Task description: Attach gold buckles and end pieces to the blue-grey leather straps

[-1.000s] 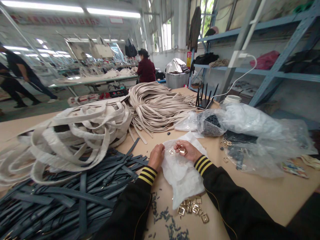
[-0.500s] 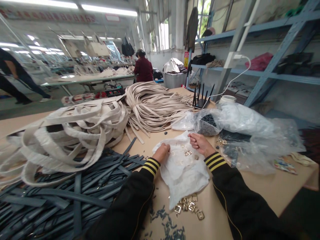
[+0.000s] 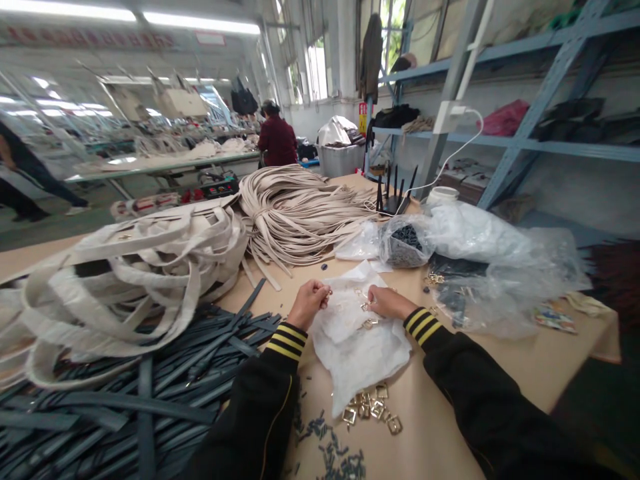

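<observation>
A crumpled white sheet of thin wrapping lies before me, with several small gold buckles on it. My left hand is closed in a pinch at the sheet's left edge, and a bit of gold metal shows at its fingertips, seemingly a buckle. On the right, my right hand reaches over the sheet, its fingers closed on a gold buckle. A heap of loose buckles rests on the table below the sheet. Beside them are small dark cut pieces.
Dark straps and looped beige webbing cover the left side. Behind lies a bundle of beige strips. A router, a bag of dark parts and clear plastic bags sit right. A person sits farther back.
Both hands have shifted on the sheet. My right hand has left the sheet's upper right edge and moved inward and down to the buckles. The view has turned slightly right.
</observation>
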`<state>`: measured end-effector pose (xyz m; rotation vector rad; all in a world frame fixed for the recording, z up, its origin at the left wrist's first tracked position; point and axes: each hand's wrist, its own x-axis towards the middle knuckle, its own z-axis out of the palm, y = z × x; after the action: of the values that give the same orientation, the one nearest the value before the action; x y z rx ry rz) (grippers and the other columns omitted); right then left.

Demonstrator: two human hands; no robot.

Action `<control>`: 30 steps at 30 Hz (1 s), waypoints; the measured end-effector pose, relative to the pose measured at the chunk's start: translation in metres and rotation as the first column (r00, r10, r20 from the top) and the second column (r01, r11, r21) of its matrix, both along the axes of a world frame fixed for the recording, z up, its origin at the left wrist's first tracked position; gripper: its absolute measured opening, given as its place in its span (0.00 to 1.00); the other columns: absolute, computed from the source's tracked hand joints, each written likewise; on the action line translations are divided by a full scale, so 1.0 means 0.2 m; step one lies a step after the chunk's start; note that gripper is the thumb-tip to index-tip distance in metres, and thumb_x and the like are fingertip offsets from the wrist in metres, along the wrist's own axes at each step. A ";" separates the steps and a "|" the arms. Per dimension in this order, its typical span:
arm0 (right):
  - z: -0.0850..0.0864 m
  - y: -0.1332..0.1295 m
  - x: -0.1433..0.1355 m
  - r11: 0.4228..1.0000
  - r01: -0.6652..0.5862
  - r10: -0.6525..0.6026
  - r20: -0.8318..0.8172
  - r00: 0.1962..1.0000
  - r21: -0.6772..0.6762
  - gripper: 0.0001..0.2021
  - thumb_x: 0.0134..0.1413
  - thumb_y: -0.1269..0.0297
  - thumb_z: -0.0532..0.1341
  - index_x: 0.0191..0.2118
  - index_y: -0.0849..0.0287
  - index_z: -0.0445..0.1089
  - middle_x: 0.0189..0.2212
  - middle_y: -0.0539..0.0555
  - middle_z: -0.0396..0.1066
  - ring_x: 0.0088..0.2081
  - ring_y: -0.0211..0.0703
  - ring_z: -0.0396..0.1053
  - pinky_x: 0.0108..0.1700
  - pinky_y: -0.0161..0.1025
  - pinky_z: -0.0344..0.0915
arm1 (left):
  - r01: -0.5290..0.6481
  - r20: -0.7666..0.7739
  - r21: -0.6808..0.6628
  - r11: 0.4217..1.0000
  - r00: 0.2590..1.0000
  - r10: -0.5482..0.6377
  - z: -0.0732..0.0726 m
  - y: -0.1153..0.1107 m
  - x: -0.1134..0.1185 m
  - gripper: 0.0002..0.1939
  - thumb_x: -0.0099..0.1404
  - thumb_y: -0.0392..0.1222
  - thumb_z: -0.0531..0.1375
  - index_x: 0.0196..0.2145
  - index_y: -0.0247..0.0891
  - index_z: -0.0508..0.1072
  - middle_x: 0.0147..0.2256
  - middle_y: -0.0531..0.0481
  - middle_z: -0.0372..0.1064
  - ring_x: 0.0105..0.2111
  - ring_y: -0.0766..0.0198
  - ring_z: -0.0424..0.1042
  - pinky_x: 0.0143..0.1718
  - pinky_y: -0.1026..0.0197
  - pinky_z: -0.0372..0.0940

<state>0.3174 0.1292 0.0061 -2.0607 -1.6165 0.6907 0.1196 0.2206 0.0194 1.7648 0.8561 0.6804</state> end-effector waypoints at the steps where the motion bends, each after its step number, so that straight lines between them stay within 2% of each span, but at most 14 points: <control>1: 0.00 0.00 0.00 1.000 0.003 -0.003 -0.006 1.000 0.004 0.08 0.38 0.70 0.62 0.26 0.61 0.61 0.21 0.50 0.62 0.28 0.39 0.59 0.29 0.33 0.48 | 0.018 0.050 -0.040 0.999 0.999 -0.016 0.02 -0.02 0.01 0.13 0.58 0.50 0.49 0.26 0.37 0.55 0.25 0.53 0.58 0.20 0.73 0.56 0.21 0.69 0.54; 3: 0.00 0.01 0.01 1.000 0.009 -0.008 -0.047 0.999 0.021 0.09 0.37 0.69 0.63 0.22 0.61 0.59 0.20 0.50 0.61 0.26 0.38 0.58 0.28 0.33 0.47 | 0.061 0.109 -0.087 0.994 0.993 -0.052 0.05 -0.06 0.06 0.16 0.58 0.54 0.47 0.28 0.37 0.55 0.28 0.50 0.60 0.21 0.74 0.58 0.22 0.69 0.56; 5: -0.01 -0.01 0.02 0.999 0.013 -0.008 -0.132 0.991 0.038 0.11 0.38 0.66 0.62 0.19 0.61 0.57 0.17 0.49 0.59 0.23 0.35 0.57 0.26 0.32 0.47 | 0.094 0.104 -0.098 0.991 0.991 -0.084 0.05 -0.11 0.11 0.17 0.60 0.55 0.44 0.30 0.36 0.57 0.29 0.49 0.61 0.22 0.73 0.59 0.22 0.69 0.57; 9: 0.01 -0.07 0.06 0.997 0.024 0.006 -0.395 0.919 0.070 0.15 0.49 0.52 0.51 0.23 0.59 0.54 0.16 0.46 0.57 0.16 0.30 0.49 0.19 0.30 0.46 | 0.110 -0.070 -0.044 0.993 0.991 -0.113 -0.01 -0.17 0.25 0.20 0.62 0.54 0.41 0.25 0.36 0.58 0.24 0.49 0.61 0.21 0.70 0.61 0.21 0.67 0.57; 11: 0.04 -0.12 0.09 0.993 0.049 0.013 -0.507 0.862 0.108 0.17 0.51 0.48 0.46 0.26 0.59 0.54 0.19 0.47 0.58 0.15 0.28 0.45 0.16 0.30 0.43 | 0.096 -0.196 0.036 0.995 0.977 -0.087 -0.05 -0.18 0.31 0.16 0.62 0.50 0.45 0.24 0.36 0.59 0.23 0.49 0.62 0.24 0.65 0.64 0.25 0.64 0.59; 14: 0.07 -0.17 0.12 0.983 0.084 0.030 -0.597 0.802 0.163 0.18 0.49 0.48 0.44 0.30 0.59 0.55 0.23 0.49 0.58 0.16 0.28 0.45 0.16 0.30 0.41 | 0.100 -0.370 0.162 0.982 0.928 -0.033 -0.10 -0.20 0.37 0.06 0.57 0.41 0.55 0.30 0.35 0.62 0.28 0.44 0.66 0.35 0.55 0.67 0.36 0.57 0.59; 16: 0.08 -0.20 0.13 0.978 0.098 0.035 -0.612 0.790 0.183 0.17 0.49 0.49 0.45 0.32 0.59 0.54 0.25 0.50 0.59 0.17 0.29 0.47 0.16 0.29 0.42 | 0.134 -0.461 0.206 0.969 0.887 -0.024 -0.12 -0.21 0.39 0.09 0.54 0.37 0.57 0.33 0.34 0.62 0.31 0.40 0.68 0.38 0.50 0.67 0.39 0.52 0.58; 18: 0.07 -0.21 0.13 0.979 0.100 0.027 -0.595 0.804 0.180 0.16 0.50 0.50 0.45 0.33 0.58 0.54 0.26 0.49 0.58 0.18 0.29 0.48 0.16 0.29 0.42 | 0.176 -0.521 0.226 0.958 0.853 -0.034 -0.12 -0.21 0.40 0.10 0.53 0.36 0.58 0.34 0.33 0.62 0.33 0.36 0.68 0.39 0.47 0.67 0.39 0.50 0.58; 21: 0.04 -0.22 0.12 0.988 0.069 0.008 -0.496 0.868 0.137 0.14 0.51 0.52 0.48 0.31 0.59 0.57 0.20 0.46 0.55 0.17 0.29 0.47 0.17 0.29 0.43 | 0.224 -0.550 0.247 0.943 0.834 -0.054 -0.12 -0.19 0.39 0.08 0.53 0.38 0.58 0.31 0.33 0.63 0.32 0.36 0.68 0.38 0.47 0.68 0.38 0.50 0.58; 25: 0.00 -0.23 0.09 0.994 0.028 0.000 -0.247 0.969 0.110 0.05 0.43 0.65 0.58 0.26 0.61 0.62 0.19 0.47 0.59 0.23 0.33 0.55 0.26 0.31 0.49 | 0.231 -0.489 0.268 0.935 0.869 -0.075 -0.13 -0.16 0.35 0.04 0.58 0.39 0.51 0.29 0.35 0.62 0.27 0.43 0.68 0.33 0.56 0.68 0.36 0.56 0.59; 27: -0.01 -0.24 0.07 0.995 0.018 -0.006 -0.129 0.992 0.096 0.06 0.39 0.70 0.60 0.28 0.61 0.63 0.21 0.48 0.61 0.26 0.35 0.57 0.29 0.32 0.48 | 0.216 -0.435 0.248 0.944 0.896 -0.091 -0.13 -0.13 0.33 0.04 0.59 0.38 0.49 0.30 0.36 0.61 0.23 0.48 0.66 0.27 0.62 0.67 0.32 0.60 0.59; 30: -0.01 -0.25 0.04 0.998 0.009 -0.009 -0.015 1.000 0.060 0.09 0.40 0.70 0.60 0.32 0.60 0.62 0.22 0.49 0.62 0.27 0.38 0.59 0.30 0.33 0.47 | 0.201 -0.356 0.179 0.963 0.926 -0.127 -0.14 -0.11 0.31 0.05 0.58 0.38 0.47 0.30 0.36 0.60 0.17 0.54 0.63 0.19 0.68 0.63 0.25 0.66 0.57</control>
<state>0.3263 0.0790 0.0032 -2.0149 -1.5995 0.6451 0.1808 0.1995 -0.0088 2.1645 0.8752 0.3669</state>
